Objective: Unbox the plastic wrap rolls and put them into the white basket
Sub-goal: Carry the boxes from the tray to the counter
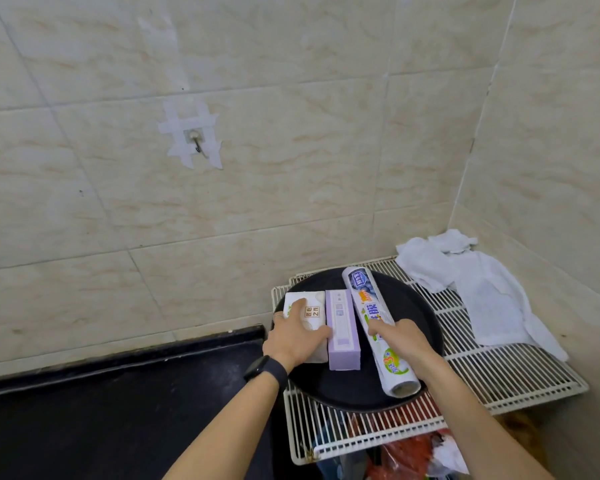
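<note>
Three packs lie side by side on a round black tray (426,327): a white box (312,308) at the left, a lilac box (342,327) in the middle, and a long printed plastic wrap roll (374,317) at the right. My left hand (297,336) lies on top of the white box, fingers spread around it. My right hand (400,342) rests on the middle of the printed roll, fingers curled over it. No white basket is in view.
The tray sits on a white wire rack (506,372) in the wall corner. A crumpled white cloth (482,289) lies at the rack's back right. A black counter (118,403) extends to the left. Red and white bags (409,452) show below the rack. A hook (196,142) is taped to the tiled wall.
</note>
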Tool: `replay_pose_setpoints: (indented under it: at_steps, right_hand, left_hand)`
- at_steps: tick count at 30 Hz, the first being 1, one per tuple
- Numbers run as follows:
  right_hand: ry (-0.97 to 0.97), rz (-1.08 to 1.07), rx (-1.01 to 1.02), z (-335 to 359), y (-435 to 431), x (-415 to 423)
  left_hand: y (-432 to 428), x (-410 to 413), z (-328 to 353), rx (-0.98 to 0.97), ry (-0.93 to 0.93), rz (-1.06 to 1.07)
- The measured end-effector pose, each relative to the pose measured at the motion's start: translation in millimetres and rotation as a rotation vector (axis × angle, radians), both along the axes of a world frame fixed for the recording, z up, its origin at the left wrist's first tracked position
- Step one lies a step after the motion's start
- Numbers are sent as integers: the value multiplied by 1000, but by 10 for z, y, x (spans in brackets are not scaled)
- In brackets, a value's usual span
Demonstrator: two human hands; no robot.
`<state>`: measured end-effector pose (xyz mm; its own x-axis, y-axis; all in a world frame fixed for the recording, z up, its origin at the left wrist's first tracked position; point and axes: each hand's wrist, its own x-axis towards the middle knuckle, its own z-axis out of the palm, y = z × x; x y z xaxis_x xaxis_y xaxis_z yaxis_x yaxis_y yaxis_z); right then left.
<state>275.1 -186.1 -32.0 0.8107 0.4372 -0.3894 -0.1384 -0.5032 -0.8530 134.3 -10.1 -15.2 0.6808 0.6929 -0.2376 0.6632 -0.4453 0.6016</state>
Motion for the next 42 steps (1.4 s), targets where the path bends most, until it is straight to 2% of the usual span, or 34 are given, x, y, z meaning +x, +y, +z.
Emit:
replay_pose_setpoints:
  at_steps: [8, 14, 17, 23, 28, 31, 37, 42]
  right_hand:
    - [222, 14, 325, 226, -165, 39]
    - [358, 144, 554, 610, 137, -280]
    - [418, 274, 592, 727, 465, -606]
    - [450, 491, 453, 554, 1266, -1555]
    - [392, 598, 209, -103, 1705, -2433]
    - [265, 633, 30, -593, 1893, -2874]
    - [179, 625, -229, -1350, 2151, -3626]
    - [77, 667, -366, -1725, 2436, -4087]
  left_hand:
    - [225, -214, 70, -101, -244, 93]
    - [536, -660, 210, -113, -413, 220]
    - [682, -1063, 232, -82, -440, 301]
    - [982, -2176, -46, -5, -332, 500]
    - [1117, -3259, -638, -37, -151, 647]
    - [1176, -3819, -1040, -98, -27, 699]
    - [1336, -4618, -1656, -182, 162, 652]
    - [1564, -4920, -1947, -197, 165, 593]
